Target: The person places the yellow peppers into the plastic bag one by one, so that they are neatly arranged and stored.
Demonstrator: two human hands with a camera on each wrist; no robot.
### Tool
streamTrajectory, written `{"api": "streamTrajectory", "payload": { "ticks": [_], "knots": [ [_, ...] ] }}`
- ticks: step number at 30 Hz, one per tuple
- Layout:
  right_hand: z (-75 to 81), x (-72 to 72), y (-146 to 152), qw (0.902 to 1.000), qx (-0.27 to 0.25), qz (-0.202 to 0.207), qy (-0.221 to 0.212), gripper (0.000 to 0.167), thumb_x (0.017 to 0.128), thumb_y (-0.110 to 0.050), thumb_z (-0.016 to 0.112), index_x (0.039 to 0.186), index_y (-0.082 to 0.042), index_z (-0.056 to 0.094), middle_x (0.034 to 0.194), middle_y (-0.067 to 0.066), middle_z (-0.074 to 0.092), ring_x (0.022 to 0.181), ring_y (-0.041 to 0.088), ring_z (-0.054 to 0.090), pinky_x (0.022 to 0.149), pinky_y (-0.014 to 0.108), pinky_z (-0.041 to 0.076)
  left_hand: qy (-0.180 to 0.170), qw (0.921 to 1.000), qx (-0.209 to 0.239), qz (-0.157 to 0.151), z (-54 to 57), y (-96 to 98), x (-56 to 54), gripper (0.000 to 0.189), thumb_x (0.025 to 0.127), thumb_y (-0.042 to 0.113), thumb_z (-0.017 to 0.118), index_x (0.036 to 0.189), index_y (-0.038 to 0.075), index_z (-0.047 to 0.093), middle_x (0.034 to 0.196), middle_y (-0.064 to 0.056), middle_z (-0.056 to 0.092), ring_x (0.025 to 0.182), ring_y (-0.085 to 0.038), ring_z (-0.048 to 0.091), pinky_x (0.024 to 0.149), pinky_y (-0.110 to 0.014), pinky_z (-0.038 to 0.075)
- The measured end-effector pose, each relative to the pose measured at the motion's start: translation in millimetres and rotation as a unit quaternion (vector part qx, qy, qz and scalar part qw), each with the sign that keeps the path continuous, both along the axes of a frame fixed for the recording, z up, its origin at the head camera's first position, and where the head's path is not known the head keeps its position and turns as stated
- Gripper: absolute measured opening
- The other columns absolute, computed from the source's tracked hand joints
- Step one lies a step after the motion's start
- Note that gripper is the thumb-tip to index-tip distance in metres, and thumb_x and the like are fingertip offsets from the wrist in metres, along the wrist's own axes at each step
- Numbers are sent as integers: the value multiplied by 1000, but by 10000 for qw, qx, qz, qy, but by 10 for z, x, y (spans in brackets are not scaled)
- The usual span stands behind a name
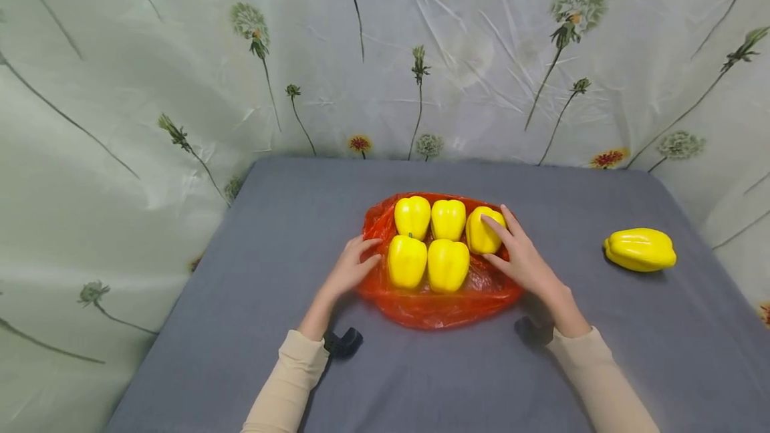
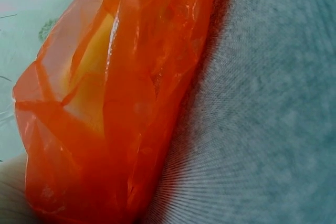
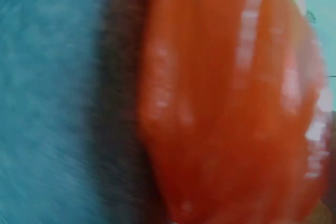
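A thin red plastic bag (image 1: 442, 311) lies spread open with several yellow bell peppers (image 1: 448, 266) standing in two rows inside it. At its left edge, my left hand (image 1: 349, 267) holds the plastic with curved fingers and thumb. My right hand (image 1: 529, 266) grips the bell pepper at the back right (image 1: 483, 231), thumb on the near side and fingers over its top and far side. Red plastic (image 2: 131, 119) fills the middle of the left wrist view, with yellow showing through. In the right wrist view the bag (image 3: 226, 108) is blurred and hides the fingers.
Another yellow bell pepper (image 1: 640, 250) lies on its side to the right, apart from the bag. All of it rests on a grey cloth-covered table (image 1: 289, 219). A pale curtain with a dandelion print (image 1: 337, 85) hangs behind the table and along its sides.
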State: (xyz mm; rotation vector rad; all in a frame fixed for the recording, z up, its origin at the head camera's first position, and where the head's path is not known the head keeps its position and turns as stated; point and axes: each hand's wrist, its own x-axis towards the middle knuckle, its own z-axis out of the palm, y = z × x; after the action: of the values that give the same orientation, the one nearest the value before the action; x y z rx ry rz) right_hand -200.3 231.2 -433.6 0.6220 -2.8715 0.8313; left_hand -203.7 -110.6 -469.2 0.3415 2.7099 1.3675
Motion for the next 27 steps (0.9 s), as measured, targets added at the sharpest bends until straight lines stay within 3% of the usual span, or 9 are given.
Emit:
{"api": "streamTrajectory", "payload": {
  "ticks": [8,12,19,27],
  "knots": [
    [197,61,62,9996,-205,-17,-172,75,83,-12,69,147,-13,29,156,23,9,138,48,22,99,66,34,-34,10000,-10,-6,-6,-3,-11,40,92,19,55,130,8,54,144,-16,42,134,-34,34,107,-55,36],
    [250,110,107,9993,-267,-235,124,73,83,-11,69,146,-13,31,154,25,14,136,49,25,96,68,35,-30,10000,-23,-2,-9,9,-15,40,92,18,56,130,7,54,144,-17,42,134,-34,34,107,-56,35],
    [244,109,172,9878,-580,-770,1220,64,79,0,70,136,-3,43,133,29,41,121,44,42,93,65,40,-68,10000,-7,-39,-2,0,-7,39,92,17,56,129,7,55,143,-17,43,134,-34,33,109,-55,34],
    [210,65,244,9703,-962,-1701,1429,58,81,0,66,135,-2,45,126,31,45,116,46,43,93,65,38,-16,10000,-55,-46,2,-3,-20,40,92,18,55,130,7,54,143,-16,42,134,-34,33,107,-55,37]
  ]
}}
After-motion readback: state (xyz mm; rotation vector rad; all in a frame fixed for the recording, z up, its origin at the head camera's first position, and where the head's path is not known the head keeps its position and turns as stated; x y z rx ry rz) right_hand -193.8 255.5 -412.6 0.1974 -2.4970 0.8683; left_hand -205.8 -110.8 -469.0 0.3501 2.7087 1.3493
